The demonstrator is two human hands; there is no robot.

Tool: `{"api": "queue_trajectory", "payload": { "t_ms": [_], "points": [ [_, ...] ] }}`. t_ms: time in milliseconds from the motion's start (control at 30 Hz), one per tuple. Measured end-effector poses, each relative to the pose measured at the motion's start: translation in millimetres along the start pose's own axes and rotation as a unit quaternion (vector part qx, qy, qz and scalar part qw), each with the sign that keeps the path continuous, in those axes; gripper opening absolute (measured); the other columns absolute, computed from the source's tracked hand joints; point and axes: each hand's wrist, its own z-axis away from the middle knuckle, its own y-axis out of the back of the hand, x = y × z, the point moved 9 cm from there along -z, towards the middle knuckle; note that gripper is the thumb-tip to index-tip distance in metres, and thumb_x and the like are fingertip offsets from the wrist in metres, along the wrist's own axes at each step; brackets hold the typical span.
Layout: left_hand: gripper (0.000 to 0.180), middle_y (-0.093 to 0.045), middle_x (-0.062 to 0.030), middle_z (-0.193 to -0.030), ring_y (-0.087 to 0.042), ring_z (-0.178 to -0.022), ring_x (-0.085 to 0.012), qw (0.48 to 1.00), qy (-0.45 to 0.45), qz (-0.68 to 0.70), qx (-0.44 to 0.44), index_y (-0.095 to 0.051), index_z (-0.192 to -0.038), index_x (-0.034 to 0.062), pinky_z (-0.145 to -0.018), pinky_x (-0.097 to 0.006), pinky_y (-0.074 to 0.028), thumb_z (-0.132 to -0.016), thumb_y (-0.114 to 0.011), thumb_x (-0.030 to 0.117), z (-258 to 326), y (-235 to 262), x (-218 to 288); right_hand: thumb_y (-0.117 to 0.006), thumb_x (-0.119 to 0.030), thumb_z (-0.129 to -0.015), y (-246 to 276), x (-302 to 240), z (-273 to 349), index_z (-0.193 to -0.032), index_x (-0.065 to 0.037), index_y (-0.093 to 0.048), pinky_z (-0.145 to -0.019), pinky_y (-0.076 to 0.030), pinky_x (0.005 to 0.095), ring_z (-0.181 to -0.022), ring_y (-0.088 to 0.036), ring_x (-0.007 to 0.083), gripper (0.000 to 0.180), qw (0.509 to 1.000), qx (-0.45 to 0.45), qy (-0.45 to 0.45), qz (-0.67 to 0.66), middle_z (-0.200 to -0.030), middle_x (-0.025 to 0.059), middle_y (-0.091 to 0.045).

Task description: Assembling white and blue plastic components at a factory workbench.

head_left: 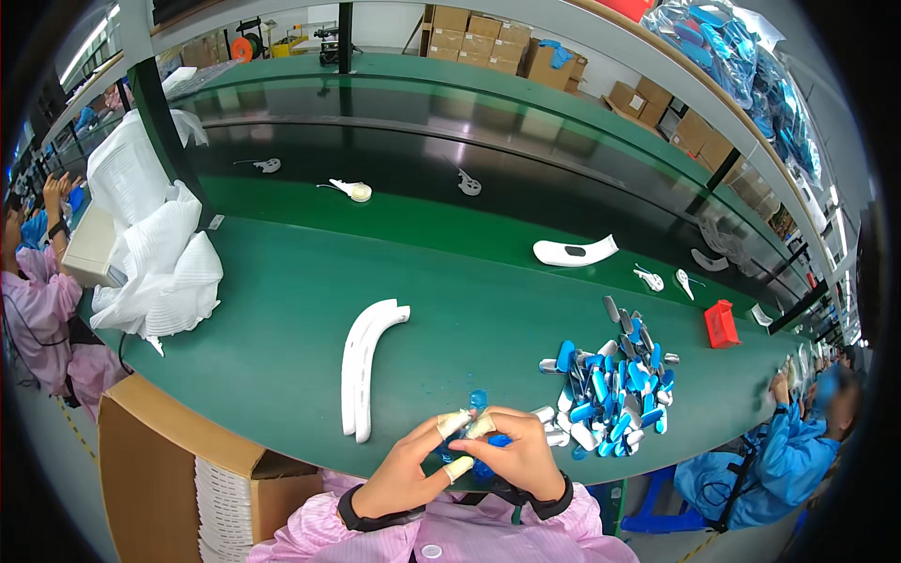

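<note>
Close to the table's front edge, my left hand (399, 479) and my right hand (523, 457) come together, with pale covers on several fingertips. The fingers of both pinch inward at something small, mostly hidden by the fingers. Crumpled blue film (493, 450) shows between and below them, and a blue film scrap (479, 400) lies just beyond. To the right spreads a heap of small oblong pieces (610, 389), some with blue faces, others silver or white. Left of my hands rest long white curved shells (361, 371), side by side.
An open cardboard box (150, 460) holds stacked white pieces at the lower left. White wrapping (169, 253) covers the table's left end. Beyond lie a white curved part (574, 251), small white wired parts (352, 190) and a red bin (722, 325). People sit at both sides.
</note>
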Motion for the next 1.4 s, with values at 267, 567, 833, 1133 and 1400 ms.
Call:
{"api": "queue_trajectory", "payload": {
  "t_ms": [267,567,833,1133,1400],
  "points": [
    [0.043,-0.060,-0.0114,-0.107,-0.057,-0.091,-0.0193,1.000,0.029,0.002,-0.009,-0.055,-0.123,-0.0006,-0.081,-0.029,-0.046,-0.082,-0.068,0.007,3,3,-3,-0.075,-0.008,-0.078,-5,1,1,-0.077,0.000,-0.061,-0.048,-0.031,0.0274,-0.055,-0.041,0.0101,0.017,0.997,-0.076,-0.010,0.014,-0.064,0.0028,-0.049],
    [0.023,-0.063,-0.0056,-0.095,-0.058,-0.086,-0.0113,0.994,0.052,0.055,0.081,-0.062,-0.111,-0.0026,-0.069,-0.023,-0.045,-0.089,-0.063,0.005,5,20,-34,-0.071,0.005,-0.067,81,-15,15,-0.070,-0.003,-0.058,-0.054,-0.042,0.0271,-0.060,-0.055,0.0161,0.016,0.942,0.221,0.091,0.237,-0.070,0.0055,-0.057],
    [0.023,-0.061,-0.0049,-0.086,-0.052,-0.072,-0.0083,0.982,0.086,0.141,0.093,-0.066,-0.108,0.0000,-0.064,-0.021,-0.043,-0.085,-0.065,0.004,5,14,-34,-0.072,-0.023,-0.077,26,25,34,-0.095,-0.002,-0.068,-0.077,-0.049,0.0362,-0.087,-0.059,0.0302,0.028,0.922,-0.131,0.044,0.362,-0.090,0.0118,-0.064],
    [0.017,-0.062,-0.0039,-0.091,-0.056,-0.072,-0.0091,0.976,0.101,0.185,0.045,-0.068,-0.100,-0.0011,-0.065,-0.021,-0.045,-0.084,-0.067,0.004,8,5,-37,-0.067,-0.006,-0.084,9,16,4,-0.103,0.000,-0.064,-0.079,-0.048,0.0299,-0.087,-0.062,0.0164,0.021,0.990,-0.067,-0.064,-0.107,-0.096,0.0089,-0.066],
    [0.021,-0.062,-0.0075,-0.100,-0.060,-0.090,-0.0125,0.978,0.067,0.150,0.130,-0.063,-0.108,-0.0023,-0.076,-0.025,-0.047,-0.087,-0.063,0.003,3,28,-36,-0.056,-0.010,-0.095,9,47,4,-0.101,-0.001,-0.059,-0.078,-0.046,0.0272,-0.083,-0.058,0.0125,0.012,0.886,0.001,-0.137,-0.442,-0.090,0.0056,-0.063]
  ]
}}
